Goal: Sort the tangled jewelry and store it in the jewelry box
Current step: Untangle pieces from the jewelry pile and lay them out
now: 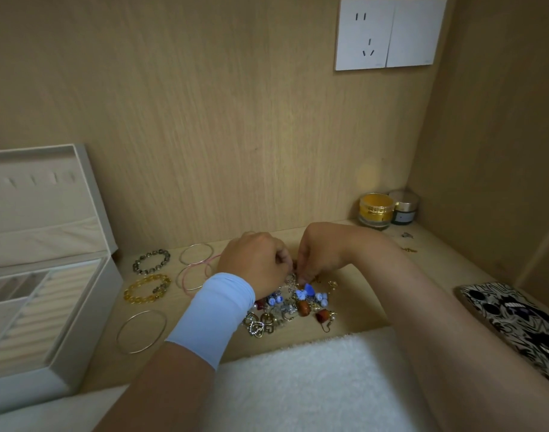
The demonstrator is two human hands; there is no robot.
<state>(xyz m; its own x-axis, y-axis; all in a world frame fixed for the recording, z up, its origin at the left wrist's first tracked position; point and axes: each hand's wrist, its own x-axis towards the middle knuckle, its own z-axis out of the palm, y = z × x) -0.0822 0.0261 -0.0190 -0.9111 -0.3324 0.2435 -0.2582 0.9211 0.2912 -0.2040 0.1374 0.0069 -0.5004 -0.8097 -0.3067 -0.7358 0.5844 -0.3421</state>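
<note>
A tangled pile of jewelry (293,307) lies on the wooden shelf, with blue, brown and gold pieces and thin chains. My left hand (254,263) and my right hand (320,254) meet above its far edge, fingertips pinched on a thin silver chain (291,280) that rises from the pile. The open jewelry box (52,313) stands at the left with its lid up. Between box and pile lie a dark beaded bracelet (151,261), a yellow beaded bracelet (147,289), a silver bangle (141,331) and thin bangles (196,254).
Two cosmetic jars (388,208) stand at the back right corner. A patterned black-and-white phone case (513,319) lies at the right. A white fluffy cloth (313,385) covers the near edge. A wall socket (390,34) sits high on the back panel.
</note>
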